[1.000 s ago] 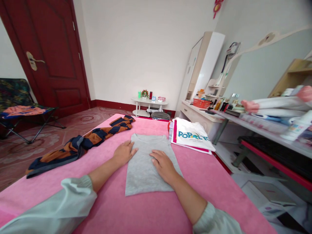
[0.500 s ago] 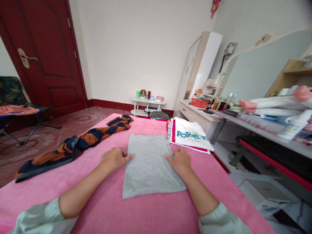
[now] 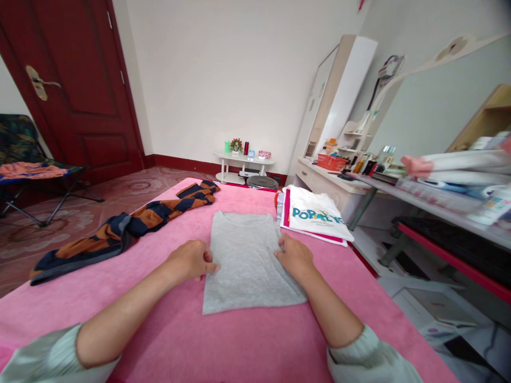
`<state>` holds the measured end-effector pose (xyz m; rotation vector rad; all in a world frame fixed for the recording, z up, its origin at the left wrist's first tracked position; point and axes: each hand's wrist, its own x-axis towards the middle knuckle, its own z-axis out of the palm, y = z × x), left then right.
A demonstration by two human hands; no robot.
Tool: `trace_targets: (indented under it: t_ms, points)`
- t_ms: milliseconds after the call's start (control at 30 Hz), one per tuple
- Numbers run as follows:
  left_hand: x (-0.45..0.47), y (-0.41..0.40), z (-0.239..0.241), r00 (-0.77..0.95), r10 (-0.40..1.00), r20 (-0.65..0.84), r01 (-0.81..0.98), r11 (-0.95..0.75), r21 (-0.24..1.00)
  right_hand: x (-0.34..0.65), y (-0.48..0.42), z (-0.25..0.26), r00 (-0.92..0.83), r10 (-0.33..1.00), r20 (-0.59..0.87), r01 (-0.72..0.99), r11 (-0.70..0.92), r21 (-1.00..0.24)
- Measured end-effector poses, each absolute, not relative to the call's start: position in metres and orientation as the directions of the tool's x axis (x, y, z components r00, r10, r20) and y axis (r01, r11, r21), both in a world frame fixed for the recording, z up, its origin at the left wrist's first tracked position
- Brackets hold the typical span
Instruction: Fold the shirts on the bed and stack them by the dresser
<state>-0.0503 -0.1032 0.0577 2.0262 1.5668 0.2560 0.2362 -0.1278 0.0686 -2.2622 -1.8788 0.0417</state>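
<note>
A light grey T-shirt lies flat on the pink bedspread, its sides folded in and its neckline facing away from me. My left hand is at the left edge of the shirt, with fingers curled and thumb against the cloth in a pinch. Opposite it, my right hand pinches the right edge, the thumb over the fabric. Fingertips of both hands are partly hidden.
Folded clothes, topped by a white printed T-shirt, are stacked at the back right. A striped orange and navy garment stretches along the left. Beyond the bed's right side stands a cluttered desk.
Both hands have gone from resting with spread fingers beside the grey T-shirt to curling in at its edges. The left hand has come slightly nearer me. The view has tilted a little.
</note>
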Motion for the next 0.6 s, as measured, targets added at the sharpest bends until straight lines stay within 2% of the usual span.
trace_targets:
  t_ms: [67, 167, 233, 300, 367, 500, 600]
  points:
    - [-0.050, -0.103, 0.054, 0.302, 0.943, -0.138, 0.812, -0.179, 0.556, 0.235, -0.129, 0.069, 0.166, 0.980, 0.113, 0.972, -0.144, -0.186]
    - [-0.048, -0.102, 0.049, 0.286, 0.958, 0.024, 0.782, -0.248, 0.571, 0.235, -0.131, 0.070, 0.142, 0.983, 0.116, 0.972, -0.117, -0.201]
    - [-0.043, -0.103, 0.049, 0.274, 0.954, 0.120, 0.725, -0.287, 0.626, 0.236, -0.130, 0.070, 0.148, 0.981, 0.123, 0.967, -0.118, -0.226]
    - [-0.033, -0.105, 0.053, 0.257, 0.949, 0.180, 0.637, -0.307, 0.708, 0.237, -0.128, 0.069, 0.158, 0.976, 0.152, 0.949, -0.107, -0.296]
    - [-0.018, -0.107, 0.060, 0.255, 0.937, 0.237, 0.564, -0.344, 0.751, 0.236, -0.124, 0.066, 0.145, 0.970, 0.196, 0.907, -0.050, -0.419]
    - [0.026, -0.110, 0.081, 0.344, 0.857, 0.383, 0.573, -0.515, 0.638, 0.233, -0.115, 0.056, 0.110, 0.949, 0.296, 0.721, 0.129, -0.681]
    - [0.062, -0.113, 0.090, 0.452, 0.801, 0.392, 0.584, -0.598, 0.549, 0.236, -0.109, 0.046, 0.102, 0.946, 0.309, 0.551, 0.205, -0.809]
